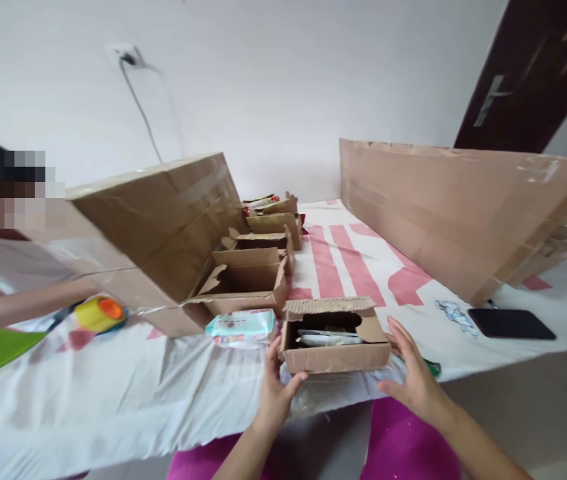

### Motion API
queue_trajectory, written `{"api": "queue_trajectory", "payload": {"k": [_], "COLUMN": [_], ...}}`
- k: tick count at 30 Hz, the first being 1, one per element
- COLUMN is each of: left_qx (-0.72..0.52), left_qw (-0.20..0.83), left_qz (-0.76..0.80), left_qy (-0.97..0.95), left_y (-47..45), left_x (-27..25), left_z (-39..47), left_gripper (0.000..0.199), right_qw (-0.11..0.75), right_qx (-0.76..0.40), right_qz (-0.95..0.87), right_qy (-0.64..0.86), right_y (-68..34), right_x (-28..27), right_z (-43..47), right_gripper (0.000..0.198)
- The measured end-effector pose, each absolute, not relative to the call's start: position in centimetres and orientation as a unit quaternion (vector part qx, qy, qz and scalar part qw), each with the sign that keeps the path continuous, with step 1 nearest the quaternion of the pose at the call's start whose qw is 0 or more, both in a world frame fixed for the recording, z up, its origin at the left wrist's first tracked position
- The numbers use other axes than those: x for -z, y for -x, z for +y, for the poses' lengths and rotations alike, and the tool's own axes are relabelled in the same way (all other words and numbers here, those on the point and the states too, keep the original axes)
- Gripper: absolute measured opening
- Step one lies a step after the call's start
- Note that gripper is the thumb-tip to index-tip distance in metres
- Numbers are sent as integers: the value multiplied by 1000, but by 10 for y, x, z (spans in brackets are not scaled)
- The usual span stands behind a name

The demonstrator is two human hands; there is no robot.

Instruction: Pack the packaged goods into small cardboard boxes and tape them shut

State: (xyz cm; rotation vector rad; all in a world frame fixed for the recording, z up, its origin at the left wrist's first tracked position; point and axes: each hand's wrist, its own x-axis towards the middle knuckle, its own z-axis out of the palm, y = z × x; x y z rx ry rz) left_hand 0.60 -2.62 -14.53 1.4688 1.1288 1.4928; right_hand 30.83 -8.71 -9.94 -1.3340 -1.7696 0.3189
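Well, the left hand (274,390) rests half-open fingers against the small box (338,359); the right hand (416,377) has its own spread beside it. The box sits between those fingers, on the table (128,393).

cloth-covered table (113,393): white with pink shapes
front edge: an open cardboard box (336,358) sits beside a teal packet (241,327)
middle: more open boxes (243,302) stand in a row
flanks: large cardboard pieces (413,213) stand on either side
right: a black phone (511,323) lies flat
left: a green sheet (3,350) lies near a yellow-and-orange object (91,315)
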Motion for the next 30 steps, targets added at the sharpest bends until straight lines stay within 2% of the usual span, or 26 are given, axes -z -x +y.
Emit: {"api": "queue_trajectory", "payload": {"k": [4, 6, 11, 14, 17, 23, 30], "left_qx": [-578, -583, -601, -585, -578, -553, -558], "left_qw": [279, 272, 336, 338, 304, 154, 89], "left_qz": [445, 426, 436, 451, 439, 392, 399], "left_qy": [-625, -637, -579, -583, -617, -719, -722], "left_y": [-10, -6, -2, -7, -14, -23, -26], "left_x": [149, 150, 140, 127, 109, 71, 71], "left_z": [-42, -47, -45, -37, -33, -23, -6], "left_gripper": [80, 81, 36, 22, 19, 17, 12], "right_qw": [421, 441, 482, 507, 509, 514, 516], "right_qx": [-35, -23, -111, -171, -197, -177, -179], "right_qz": [-695, -671, -614, -560, -533, -564, -552], "right_qy": [582, 595, 614, 633, 647, 622, 630], "right_y": [-274, -279, -319, -337, -340, -327, -328], "right_x": [84, 86, 105, 111, 112, 104, 107], "right_z": [-79, -70, -53, -50, -50, -52, -49], "right_gripper": [37, 26, 33, 41, 46, 40, 41]}}
